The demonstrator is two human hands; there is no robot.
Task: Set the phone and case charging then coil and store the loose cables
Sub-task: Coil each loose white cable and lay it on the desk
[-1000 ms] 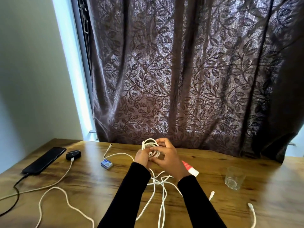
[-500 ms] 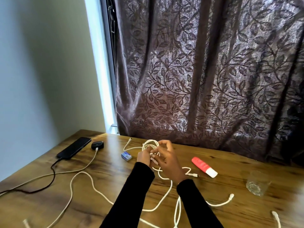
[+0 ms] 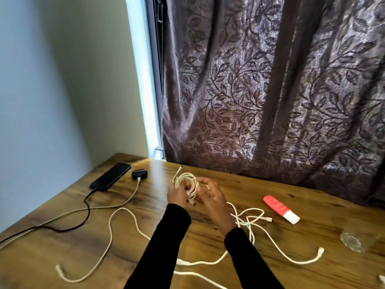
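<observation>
The phone [image 3: 110, 179] and the small black case [image 3: 139, 173] lie near the far left corner of the surface [image 3: 62, 253], each with a cable plugged in, so the charging part looks done. Now is the coiling step. The left hand [image 3: 177, 194] grips a white cable coil [image 3: 187, 185] held up near the far edge, and the right hand [image 3: 210, 198] pinches it from the other side. I think the next move is to tuck in the loose end, then pick up the loose white cables [image 3: 248, 223] lying near the front edge
</observation>
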